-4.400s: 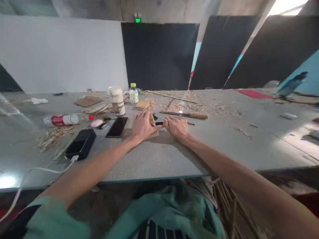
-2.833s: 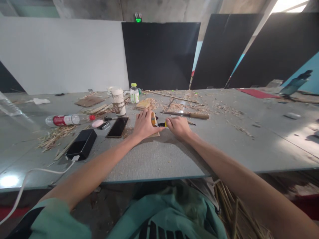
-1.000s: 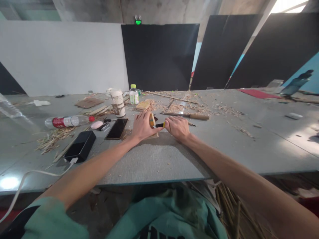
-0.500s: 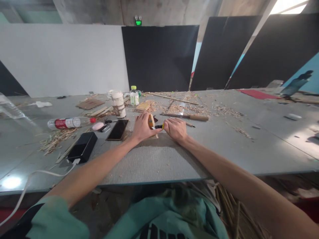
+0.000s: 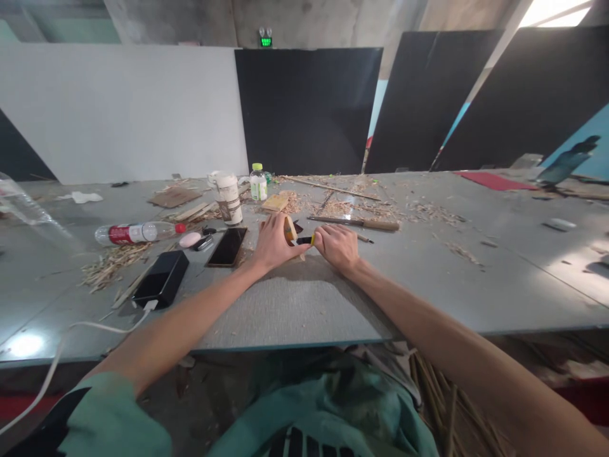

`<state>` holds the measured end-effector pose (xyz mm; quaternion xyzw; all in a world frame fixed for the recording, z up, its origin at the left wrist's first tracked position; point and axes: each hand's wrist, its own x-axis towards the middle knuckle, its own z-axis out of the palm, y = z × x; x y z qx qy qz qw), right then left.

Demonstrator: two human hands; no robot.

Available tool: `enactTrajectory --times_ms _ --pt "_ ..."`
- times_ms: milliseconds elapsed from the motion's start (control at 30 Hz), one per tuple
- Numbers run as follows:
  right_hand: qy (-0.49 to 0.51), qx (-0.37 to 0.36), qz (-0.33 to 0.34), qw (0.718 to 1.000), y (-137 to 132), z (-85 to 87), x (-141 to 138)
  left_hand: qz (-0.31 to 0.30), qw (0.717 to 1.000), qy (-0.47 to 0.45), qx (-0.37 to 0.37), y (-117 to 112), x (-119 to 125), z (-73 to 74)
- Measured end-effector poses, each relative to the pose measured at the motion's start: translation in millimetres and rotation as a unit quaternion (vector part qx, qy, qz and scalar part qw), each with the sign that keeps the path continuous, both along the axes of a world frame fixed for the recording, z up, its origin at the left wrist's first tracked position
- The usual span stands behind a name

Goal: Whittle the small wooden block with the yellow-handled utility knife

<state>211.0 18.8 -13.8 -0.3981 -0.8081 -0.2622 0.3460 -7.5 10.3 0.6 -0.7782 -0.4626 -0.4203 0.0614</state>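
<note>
At the middle of the table, my left hand (image 5: 274, 243) is closed round a small pale wooden piece (image 5: 288, 228), its thumb stretched toward the right. My right hand (image 5: 339, 247) grips a black-and-yellow utility knife (image 5: 307, 240), most of whose handle is hidden in the fist. The knife's front end points left at the wood, near my left thumb; whether the blade touches the wood I cannot tell. Just beyond my right hand lie a long blade with a wooden handle (image 5: 380, 225) and a thin wooden-handled tool (image 5: 364, 238).
Left of my hands are a phone (image 5: 227, 247), a black power bank (image 5: 162, 279) with a white cable, and a lying plastic bottle (image 5: 137, 233). Behind stand a paper cup (image 5: 229, 200) and a green-capped bottle (image 5: 257, 183). Wood shavings (image 5: 337, 208) litter the grey table (image 5: 285, 311).
The view has shifted slightly. Both hands keep nearly the same place and hold on the wooden piece and the utility knife.
</note>
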Motion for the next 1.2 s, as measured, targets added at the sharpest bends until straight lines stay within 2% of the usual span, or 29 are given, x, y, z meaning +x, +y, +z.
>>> enactTrajectory --times_ms 200,367,500,633,833,1000,1200 --pt "-0.015 0.028 0.002 0.999 1 3.4 3 0.015 1.000 0.010 -0.013 -1 2 2.0" --pt "-0.024 0.021 -0.002 0.999 0 9.1 3 0.019 1.000 0.005 -0.015 -1 3 1.8" --pt "0.011 0.015 -0.036 0.999 -2 14.2 3 0.022 0.999 -0.003 -0.028 0 6 1.8" --pt "0.041 -0.031 -0.061 0.997 -2 16.0 5 0.007 0.998 -0.003 -0.060 7 6 -2.1" --pt "0.132 -0.113 -0.100 0.980 5 10.4 16 0.029 0.996 -0.026 -0.083 11 2 -7.7" --pt "0.185 -0.138 -0.084 0.969 13 8.9 24 0.051 0.994 -0.044 -0.087 8 -4 3.9" --pt "0.228 -0.187 -0.049 0.954 20 8.5 29 0.063 0.993 -0.054 -0.090 12 -23 21.8"
